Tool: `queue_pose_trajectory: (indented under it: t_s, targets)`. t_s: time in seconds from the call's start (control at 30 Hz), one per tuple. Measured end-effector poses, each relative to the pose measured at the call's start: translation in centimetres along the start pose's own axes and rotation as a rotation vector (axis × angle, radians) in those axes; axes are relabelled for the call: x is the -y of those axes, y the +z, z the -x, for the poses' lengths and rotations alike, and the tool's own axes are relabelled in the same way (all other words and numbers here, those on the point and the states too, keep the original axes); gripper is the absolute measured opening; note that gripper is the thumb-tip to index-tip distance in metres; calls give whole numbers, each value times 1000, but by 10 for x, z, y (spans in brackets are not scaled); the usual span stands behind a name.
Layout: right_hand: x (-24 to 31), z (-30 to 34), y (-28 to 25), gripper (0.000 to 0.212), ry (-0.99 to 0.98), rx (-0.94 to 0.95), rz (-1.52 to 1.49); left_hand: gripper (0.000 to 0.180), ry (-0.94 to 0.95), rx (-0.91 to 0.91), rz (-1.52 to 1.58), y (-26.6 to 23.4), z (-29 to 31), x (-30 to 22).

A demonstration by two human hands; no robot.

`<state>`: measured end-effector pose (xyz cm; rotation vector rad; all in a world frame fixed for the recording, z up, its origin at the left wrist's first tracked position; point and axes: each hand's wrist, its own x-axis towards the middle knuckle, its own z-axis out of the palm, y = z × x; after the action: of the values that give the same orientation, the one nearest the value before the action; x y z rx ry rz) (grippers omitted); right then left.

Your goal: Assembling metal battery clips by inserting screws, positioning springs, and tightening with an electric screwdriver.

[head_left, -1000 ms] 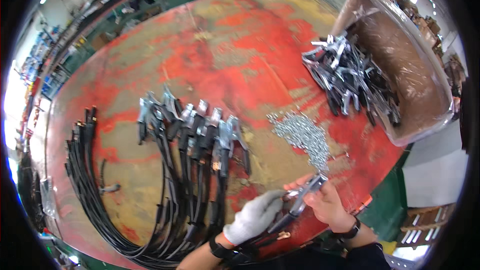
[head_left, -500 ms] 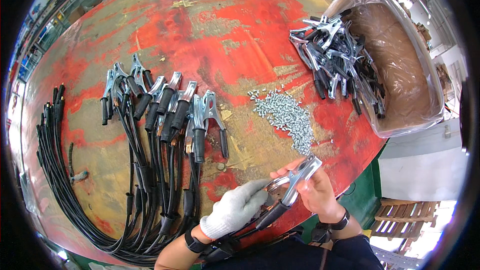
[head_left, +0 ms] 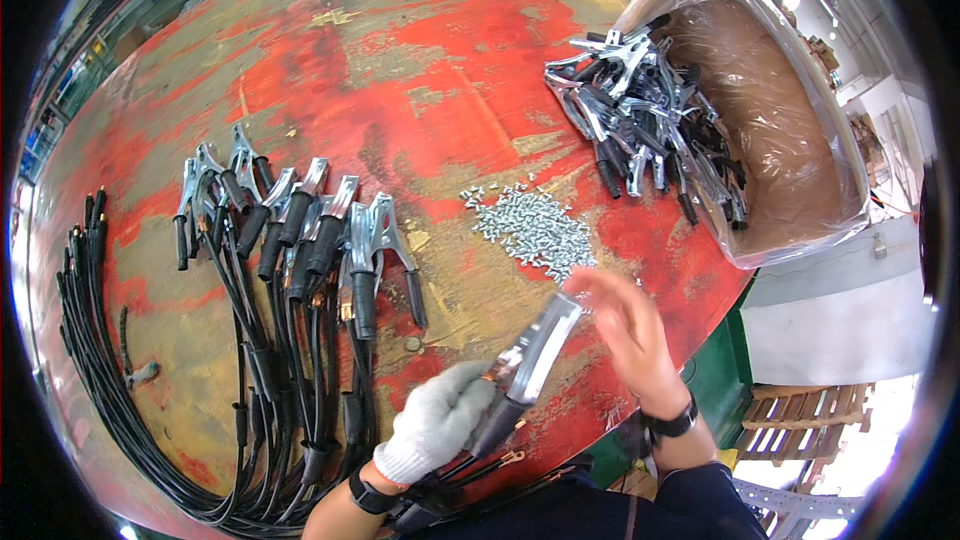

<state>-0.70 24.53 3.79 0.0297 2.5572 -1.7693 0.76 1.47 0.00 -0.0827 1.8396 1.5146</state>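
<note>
My left hand (head_left: 436,422), in a white knit glove, is closed round a silver spring clamp (head_left: 545,345) with black handle sleeves. The clamp's jaw end points up toward a pile of small silver screws (head_left: 533,230). Beside that jaw end is my bare right hand (head_left: 632,338), blurred by motion. Its fingers reach out toward the near edge of the screws, loosely apart, and no object shows in them. To the left lie several clamps (head_left: 300,225) joined to black cables (head_left: 150,445). Copper-coloured lugs (head_left: 513,457) show below the held clamp.
A carton (head_left: 770,130) lined with clear plastic lies tipped at the right, with a heap of loose clamps (head_left: 630,105) spilling from its mouth. The tabletop (head_left: 400,70) has worn red and tan paint. Wooden pallets (head_left: 805,420) are on the floor at lower right.
My right hand has come off the clamp and moved up toward the screws. The clamp, held in my left hand, has turned. The whole view has shifted slightly.
</note>
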Motion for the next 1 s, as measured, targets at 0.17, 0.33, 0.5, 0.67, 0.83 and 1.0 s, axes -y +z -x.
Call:
queue_pose_trajectory:
  t_s: [0.17, 0.33, 0.5, 0.67, 0.83, 1.0]
  targets:
    - [-46, -19, -23, 22, -362, -153, 795, 27, 52, -1, 283, 4, -11, 25]
    - [-61, -17, -16, 12, -355, -43, 860, 24, 34, -13, 335, 3, -12, 23]
    - [-63, -19, -10, 8, -355, -54, 916, 24, 74, -17, 286, 3, -15, 31]
    - [-71, -21, -7, 11, -341, -71, 1024, 26, 95, -12, 233, 3, -17, 37]
    - [-72, -22, -6, 12, -313, -49, 984, 27, 103, -24, 196, 5, -19, 43]
    - [-64, -22, -3, 13, -88, -12, 919, 32, 16, -62, 122, 3, -7, 16]
